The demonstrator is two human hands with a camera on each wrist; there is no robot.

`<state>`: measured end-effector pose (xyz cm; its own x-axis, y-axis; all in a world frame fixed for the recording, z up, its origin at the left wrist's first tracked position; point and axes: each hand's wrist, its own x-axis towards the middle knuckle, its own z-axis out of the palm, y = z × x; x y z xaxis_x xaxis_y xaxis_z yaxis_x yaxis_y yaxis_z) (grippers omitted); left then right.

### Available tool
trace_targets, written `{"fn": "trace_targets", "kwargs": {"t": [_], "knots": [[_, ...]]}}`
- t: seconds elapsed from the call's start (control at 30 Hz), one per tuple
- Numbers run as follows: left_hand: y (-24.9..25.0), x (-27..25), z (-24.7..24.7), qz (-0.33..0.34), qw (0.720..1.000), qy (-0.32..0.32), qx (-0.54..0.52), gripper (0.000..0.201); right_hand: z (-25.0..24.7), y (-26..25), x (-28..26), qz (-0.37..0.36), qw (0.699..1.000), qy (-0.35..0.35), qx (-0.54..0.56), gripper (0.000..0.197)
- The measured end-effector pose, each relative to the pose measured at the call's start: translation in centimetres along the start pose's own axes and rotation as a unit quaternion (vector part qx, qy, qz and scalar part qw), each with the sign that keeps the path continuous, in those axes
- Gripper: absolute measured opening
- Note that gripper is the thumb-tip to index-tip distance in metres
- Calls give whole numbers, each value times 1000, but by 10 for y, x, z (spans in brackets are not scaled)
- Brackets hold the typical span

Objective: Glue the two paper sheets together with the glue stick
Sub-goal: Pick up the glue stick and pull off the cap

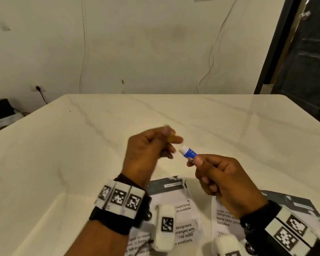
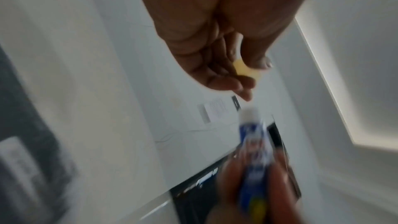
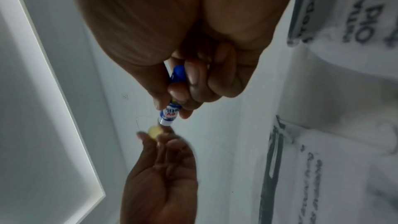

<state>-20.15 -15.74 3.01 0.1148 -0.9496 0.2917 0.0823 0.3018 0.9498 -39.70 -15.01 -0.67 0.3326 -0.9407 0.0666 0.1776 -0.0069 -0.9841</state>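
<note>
My right hand [image 1: 198,160] grips a small blue-and-white glue stick [image 1: 187,153] above the table, its open white end pointing up and left. The same glue stick [image 3: 170,114] pokes out past my right fingertips in the right wrist view. My left hand [image 1: 171,138] pinches the yellow cap [image 1: 172,138] between thumb and fingers, a short way off the stick's tip. The cap [image 2: 247,71] shows clearly in the left wrist view. Two printed paper sheets lie side by side under my wrists: one sheet [image 1: 175,191] on the left, the other sheet [image 1: 292,202] on the right.
The pale marble table [image 1: 100,145] stretches ahead to a wall with hanging cables [image 1: 211,58]. A dark door frame [image 1: 277,45] stands at the far right. A wall socket with a plug [image 1: 37,88] and a dark object [image 1: 0,109] sit at the far left.
</note>
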Motion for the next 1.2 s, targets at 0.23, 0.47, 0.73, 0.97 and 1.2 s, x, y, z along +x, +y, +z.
{"fn": "trace_targets", "kwargs": {"t": [0.23, 0.47, 0.73, 0.97, 1.2], "knots": [[80, 45, -68, 51, 925, 27, 377, 21, -5, -9, -2, -14, 999, 28, 17, 32], [39, 86, -83, -18, 712, -192, 675, 32, -3, -9, -5, -9, 999, 35, 20, 27], [4, 89, -90, -51, 659, -253, 706, 31, -4, -4, -1, 10, 999, 27, 19, 27], [-9, 88, -91, -83, 668, -264, 691, 32, -3, -5, -1, 7, 999, 31, 14, 25], [20, 78, -72, -48, 741, -213, 635, 52, -1, -11, -4, -7, 999, 37, 7, 30]]}}
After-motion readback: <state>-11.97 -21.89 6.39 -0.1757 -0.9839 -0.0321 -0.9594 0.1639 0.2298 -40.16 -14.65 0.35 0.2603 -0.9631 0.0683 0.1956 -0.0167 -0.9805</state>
